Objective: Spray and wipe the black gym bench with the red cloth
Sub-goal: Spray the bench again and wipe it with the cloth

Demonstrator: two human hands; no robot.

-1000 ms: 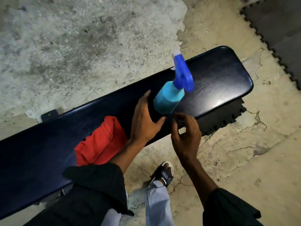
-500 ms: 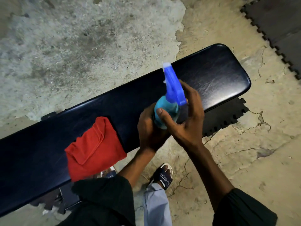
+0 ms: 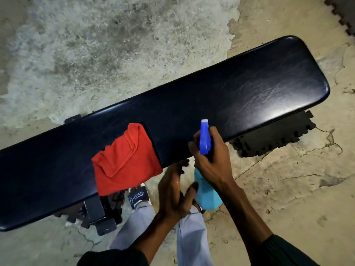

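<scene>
The spray bottle (image 3: 206, 191) is gripped at its neck by the right hand (image 3: 210, 160); the left hand (image 3: 174, 191) is held spread beside it, above the surface (image 3: 249, 89).

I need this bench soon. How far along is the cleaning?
Done: nothing visibly; the bench shows no clear spray. In hand: right hand grips the spray bottle off the bench, left hand beside it. Left: spraying, then wiping with the red cloth, lying untouched.

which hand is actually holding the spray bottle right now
The right hand: its fingers curl round the neck of the spray bottle, below the blue trigger head. The left hand is beside it, fingers straight, gripping nothing.
</scene>
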